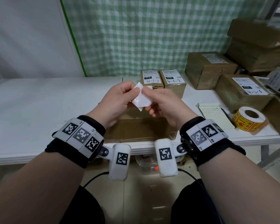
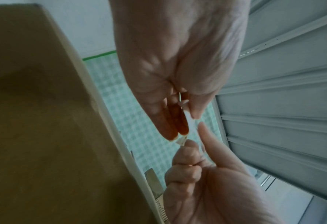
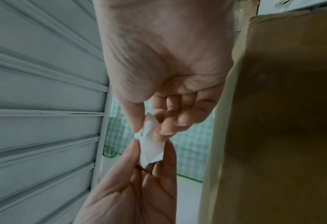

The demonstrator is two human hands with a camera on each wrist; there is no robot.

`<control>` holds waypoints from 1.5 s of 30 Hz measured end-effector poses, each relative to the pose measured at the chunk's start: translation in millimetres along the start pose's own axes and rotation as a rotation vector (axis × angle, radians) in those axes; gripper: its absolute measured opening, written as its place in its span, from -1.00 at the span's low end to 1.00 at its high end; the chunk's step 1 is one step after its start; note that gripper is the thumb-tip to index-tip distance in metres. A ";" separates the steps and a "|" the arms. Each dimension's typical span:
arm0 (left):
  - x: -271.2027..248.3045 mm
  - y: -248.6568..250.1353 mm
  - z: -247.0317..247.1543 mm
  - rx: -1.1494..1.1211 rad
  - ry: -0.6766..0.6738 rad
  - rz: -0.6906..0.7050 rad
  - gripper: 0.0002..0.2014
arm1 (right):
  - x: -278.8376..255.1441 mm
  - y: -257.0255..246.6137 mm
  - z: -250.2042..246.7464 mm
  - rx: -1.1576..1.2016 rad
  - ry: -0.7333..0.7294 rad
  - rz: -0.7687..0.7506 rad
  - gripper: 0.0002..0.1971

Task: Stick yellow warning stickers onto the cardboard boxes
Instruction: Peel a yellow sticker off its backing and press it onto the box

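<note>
Both hands hold a small white piece of sticker paper (image 1: 141, 98) in the air over a plain cardboard box (image 1: 141, 126) at the table's near edge. Only its white side faces me. My left hand (image 1: 134, 94) pinches its left side between thumb and fingers. My right hand (image 1: 146, 92) pinches its upper right corner. In the right wrist view the paper (image 3: 151, 145) looks bent between the right hand (image 3: 151, 131) above and the left fingers below. The left wrist view shows it edge-on (image 2: 187, 119) in the left hand (image 2: 185, 125). A roll of yellow stickers (image 1: 249, 121) lies at right.
Two small labelled boxes (image 1: 162, 79) stand just behind the hands. Larger labelled boxes (image 1: 242, 92) and a stack (image 1: 257, 46) crowd the right of the white table (image 1: 39, 102). A notepad (image 1: 215, 115) with a pen lies beside the roll. A checked green curtain hangs behind.
</note>
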State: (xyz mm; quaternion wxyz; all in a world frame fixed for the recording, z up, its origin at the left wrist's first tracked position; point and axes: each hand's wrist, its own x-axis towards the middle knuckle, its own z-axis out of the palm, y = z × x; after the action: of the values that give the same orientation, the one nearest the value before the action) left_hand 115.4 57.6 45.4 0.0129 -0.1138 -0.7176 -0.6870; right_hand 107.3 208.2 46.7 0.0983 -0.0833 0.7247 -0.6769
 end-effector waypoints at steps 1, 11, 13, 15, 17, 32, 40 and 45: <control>-0.2 1.5 -0.7 0.029 -0.015 0.010 -0.78 | 0.4 -0.1 1.3 -0.021 -0.005 -0.004 -0.68; -2.8 2.8 -8.5 -0.152 -0.125 -0.123 -0.84 | 1.5 3.5 5.7 -0.081 -0.040 -0.092 -0.73; -2.8 2.3 -16.2 -0.277 -0.217 -0.193 -0.79 | 1.3 4.7 5.7 -0.109 -0.054 -0.100 -0.75; -2.7 2.7 -23.9 -0.323 -0.306 -0.260 -0.64 | 2.7 6.4 3.9 -0.168 -0.040 -0.113 -0.75; -2.0 4.8 -27.4 -0.295 -0.345 -0.309 -0.59 | 3.9 6.4 0.5 -0.229 -0.013 -0.130 -0.74; -1.5 9.3 -13.8 -0.217 -0.181 -0.326 -0.75 | 5.7 -1.1 2.7 -0.272 -0.083 -0.260 -0.78; -2.6 0.3 -12.5 -0.370 -0.055 -0.243 -0.74 | 7.5 7.4 5.4 0.103 0.044 -0.126 -0.80; -3.3 0.3 -10.6 -0.433 0.009 -0.180 -0.78 | 6.5 6.2 6.5 0.289 0.113 -0.045 -0.86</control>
State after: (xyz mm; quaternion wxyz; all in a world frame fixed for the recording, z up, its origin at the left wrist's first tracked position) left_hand 117.2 46.6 45.7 -0.0698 -0.0464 -0.5605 -0.8239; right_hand 102.8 200.7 39.9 0.0529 -0.0463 0.6220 -0.7798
